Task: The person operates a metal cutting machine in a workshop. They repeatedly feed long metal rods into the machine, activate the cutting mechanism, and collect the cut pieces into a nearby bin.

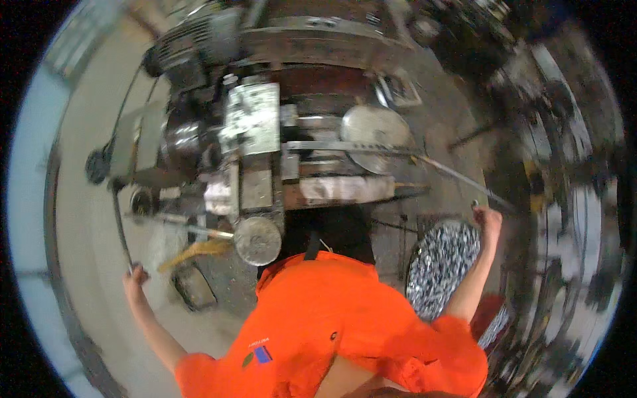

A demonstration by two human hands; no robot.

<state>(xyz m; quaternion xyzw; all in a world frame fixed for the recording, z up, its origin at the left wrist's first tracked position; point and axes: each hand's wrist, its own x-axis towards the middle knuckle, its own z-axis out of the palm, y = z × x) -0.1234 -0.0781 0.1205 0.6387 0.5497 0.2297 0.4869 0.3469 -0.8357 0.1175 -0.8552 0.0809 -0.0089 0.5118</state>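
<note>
One long metal rod (458, 178) runs across the machine (265, 132) and slants down to the right hand (488, 217), which is fisted around its end above one bin of metal shavings (441, 265). The left hand (135, 275) is closed on the lower end of one thin dark bar (119, 225) standing beside the machine. Two round handwheels (257, 240) show, one large, one smaller.
</note>
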